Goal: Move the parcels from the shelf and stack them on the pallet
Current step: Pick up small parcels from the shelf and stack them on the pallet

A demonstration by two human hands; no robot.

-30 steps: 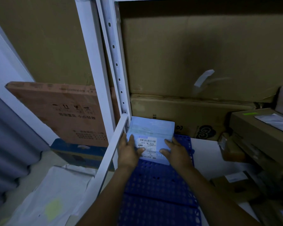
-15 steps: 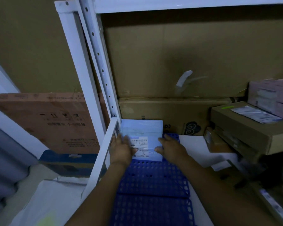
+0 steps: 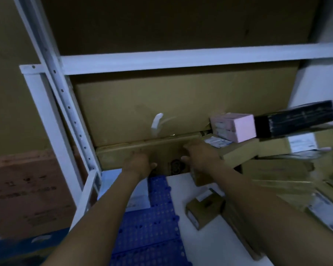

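Note:
A light blue parcel [image 3: 137, 199] with a white label lies flat on the blue perforated pallet [image 3: 152, 229], partly hidden under my left forearm. Both hands are off it. My left hand [image 3: 138, 165] hovers above the pallet's far end, fingers loose and holding nothing. My right hand [image 3: 199, 156] is raised to the right with fingers apart, close to a brown labelled box [image 3: 238, 152] in the stack of parcels. On that stack sit a pink box [image 3: 236, 127] and a black box [image 3: 296, 120]. The image is motion-blurred.
A white metal rack post [image 3: 65, 104] and crossbeam [image 3: 181, 58] frame the bay. Large cardboard sheets [image 3: 133, 112] and a long carton [image 3: 142, 150] line the back. A small brown box [image 3: 204, 210] lies on the white surface. A reddish carton [image 3: 27, 189] leans at the left.
Both hands let go of the light blue parcel, leaving it on the pallet, and rose up and to the right. My view tilted upward, bringing the pink and black boxes into view.

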